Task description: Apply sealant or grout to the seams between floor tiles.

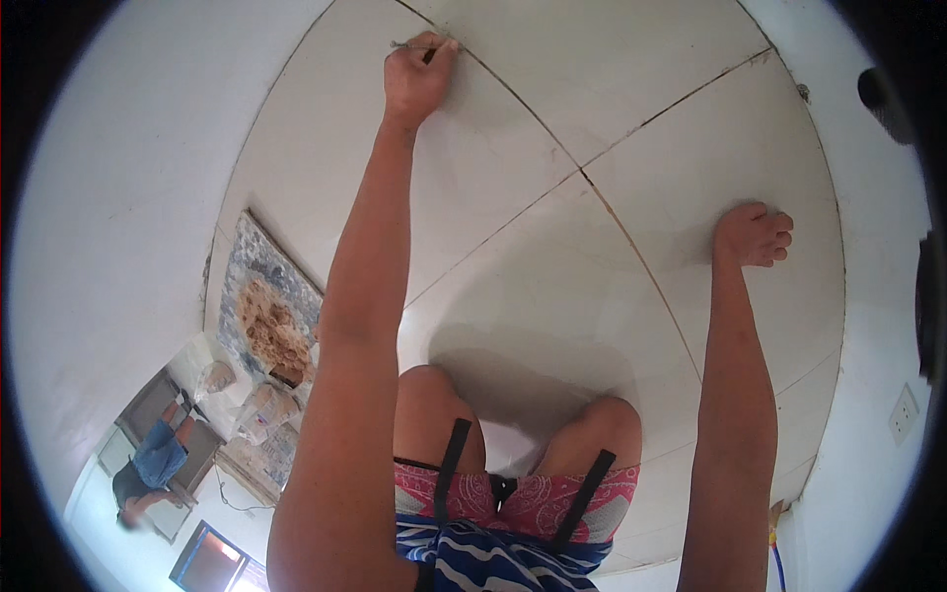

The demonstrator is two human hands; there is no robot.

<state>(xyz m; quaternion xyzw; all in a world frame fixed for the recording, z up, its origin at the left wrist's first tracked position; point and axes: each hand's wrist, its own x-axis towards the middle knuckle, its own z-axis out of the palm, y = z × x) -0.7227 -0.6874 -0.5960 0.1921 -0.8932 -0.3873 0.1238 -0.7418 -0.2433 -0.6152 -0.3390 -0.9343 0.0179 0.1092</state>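
Observation:
At the far end of a tile joint [513, 97], my left hand [419, 87] is closed around a thin grey rod-like tool [399, 44]. One end of the tool pokes out to the left of the fist; its other end is at the fingertips by the joint, too small to make out. My right hand [750, 237] leans on a pale floor tile [681, 237] at the right, its fingers bent and slightly apart, with nothing seen in it. Dark and brownish joints cross between the hands.
At left lies a stained board [242, 296] with a heap of brown crumbly material [271, 326]. Plastic bags [264, 412] sit behind it. Another person [158, 454] is at lower left near a screen [207, 557]. White walls flank the floor; a socket [903, 414] is at right.

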